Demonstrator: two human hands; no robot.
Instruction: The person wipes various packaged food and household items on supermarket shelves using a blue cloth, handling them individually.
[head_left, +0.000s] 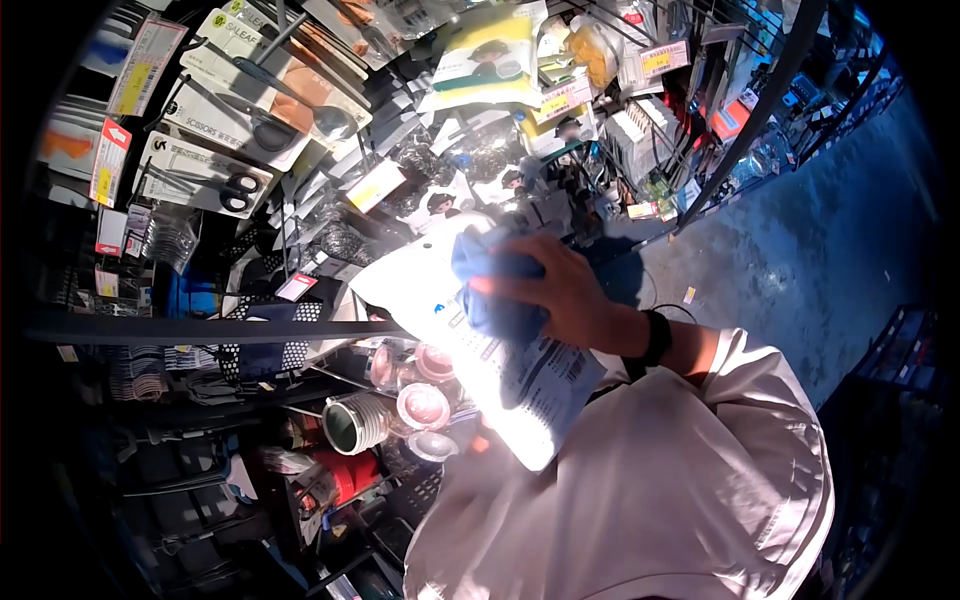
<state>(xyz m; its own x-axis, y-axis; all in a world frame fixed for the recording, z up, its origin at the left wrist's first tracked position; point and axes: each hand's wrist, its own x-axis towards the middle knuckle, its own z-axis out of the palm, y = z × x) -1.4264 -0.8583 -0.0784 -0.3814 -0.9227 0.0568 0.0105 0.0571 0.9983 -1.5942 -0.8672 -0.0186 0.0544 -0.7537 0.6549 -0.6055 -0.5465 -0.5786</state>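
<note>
My right hand (566, 289), with a dark band at the wrist, grips a bunched blue cloth (499, 292). The cloth lies against a white plastic package (517, 390) that bears print and a barcode. Bright light washes out the package's upper left part. My left hand cannot be made out; a small blurred skin-coloured patch shows at the package's lower left edge, and I cannot tell whether it is fingers. Just beyond the package hang packs of metal scouring balls (341, 244).
Carded scissors (225, 184) and kitchen tools hang on hooks at upper left. Yellow-and-white packs (487, 60) hang at the top. A dark shelf rail (217, 330) runs in from the left. Below it are pink-lidded containers (424, 405) and stacked cups (356, 424). Grey floor (780, 262) shows at right.
</note>
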